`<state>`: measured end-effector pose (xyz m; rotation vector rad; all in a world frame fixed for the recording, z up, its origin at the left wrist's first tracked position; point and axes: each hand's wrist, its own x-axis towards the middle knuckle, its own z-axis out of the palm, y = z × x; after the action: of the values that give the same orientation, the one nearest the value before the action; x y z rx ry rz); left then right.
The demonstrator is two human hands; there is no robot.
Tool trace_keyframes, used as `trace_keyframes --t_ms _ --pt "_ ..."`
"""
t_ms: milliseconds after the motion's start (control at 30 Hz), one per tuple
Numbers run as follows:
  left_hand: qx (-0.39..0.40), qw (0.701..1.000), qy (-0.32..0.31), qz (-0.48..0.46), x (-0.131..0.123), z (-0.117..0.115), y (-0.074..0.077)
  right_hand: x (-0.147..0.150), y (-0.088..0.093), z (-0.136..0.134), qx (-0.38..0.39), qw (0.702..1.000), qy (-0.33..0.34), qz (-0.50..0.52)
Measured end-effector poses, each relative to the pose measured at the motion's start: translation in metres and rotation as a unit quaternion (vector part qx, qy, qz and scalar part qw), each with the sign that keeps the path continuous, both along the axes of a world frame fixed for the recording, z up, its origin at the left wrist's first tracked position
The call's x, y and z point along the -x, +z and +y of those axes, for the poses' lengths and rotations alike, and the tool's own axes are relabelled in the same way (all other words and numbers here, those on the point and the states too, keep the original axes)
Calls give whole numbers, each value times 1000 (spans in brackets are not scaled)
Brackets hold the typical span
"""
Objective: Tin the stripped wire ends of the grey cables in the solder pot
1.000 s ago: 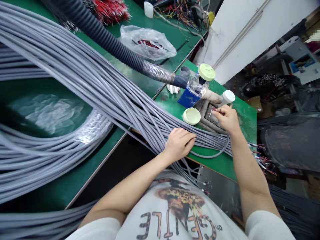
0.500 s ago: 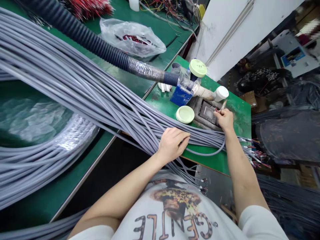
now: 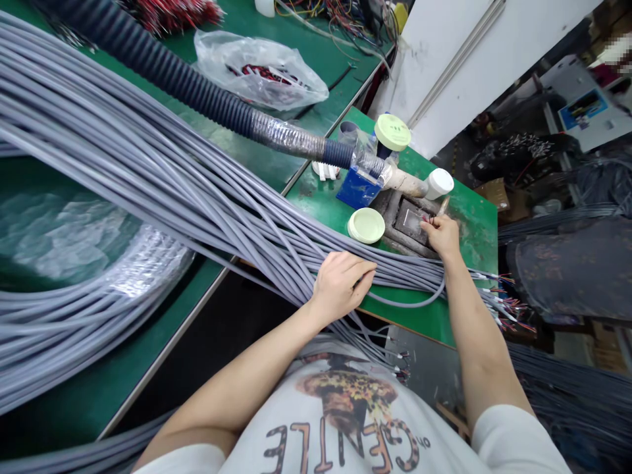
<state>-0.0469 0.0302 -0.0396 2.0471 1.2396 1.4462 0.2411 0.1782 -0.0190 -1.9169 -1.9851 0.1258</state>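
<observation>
My left hand [image 3: 340, 283] lies on a thick bundle of grey cables [image 3: 266, 230], its fingers pressed together and curled over some of them. My right hand [image 3: 443, 237] is closed in a pinch on the thin, dark and reddish wire ends [image 3: 425, 220] of a cable. These wire ends are over a small square solder pot [image 3: 412, 220] with a dull, shiny-patched surface. One grey cable [image 3: 409, 304] loops towards my right forearm, which hides part of it. Beside the pot sits a round, pale-green tub [image 3: 366, 226].
A ribbed hose [image 3: 197, 85] crosses above the bench and ends by the pot, near a blue box [image 3: 358, 187]. A white cup [image 3: 439, 184] and a yellow-lidded container [image 3: 392, 131] stand behind. A plastic bag [image 3: 261, 69] and a coiled cable bundle [image 3: 99, 309] lie left.
My right hand and the pinched wire ends have shifted very slightly left over the pot. My left hand stays in place on the cables.
</observation>
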Motion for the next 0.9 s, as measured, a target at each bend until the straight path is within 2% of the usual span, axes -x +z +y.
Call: trace_keyframes --t_ms 233,367,433,533,600,733,900 --pt "0 1000 0 1 0 0 0 2 7 -1 -5 1000 7 6" --pt "0 1000 -2 1 0 0 -1 12 29 -20 -24 992 34 123" --pt "0 1000 -1 0 0 0 -1 22 44 -38 -15 973 41 228" --pt "0 1000 0 1 0 0 -1 37 68 -68 21 921 45 387" --pt "1 1000 0 4 0 0 -1 46 79 -85 45 891 48 449" --pt "0 1000 1 9 0 -1 0 53 88 -106 68 862 50 499" --pt "2 1000 -1 15 0 -2 1 54 87 -117 72 854 57 513"
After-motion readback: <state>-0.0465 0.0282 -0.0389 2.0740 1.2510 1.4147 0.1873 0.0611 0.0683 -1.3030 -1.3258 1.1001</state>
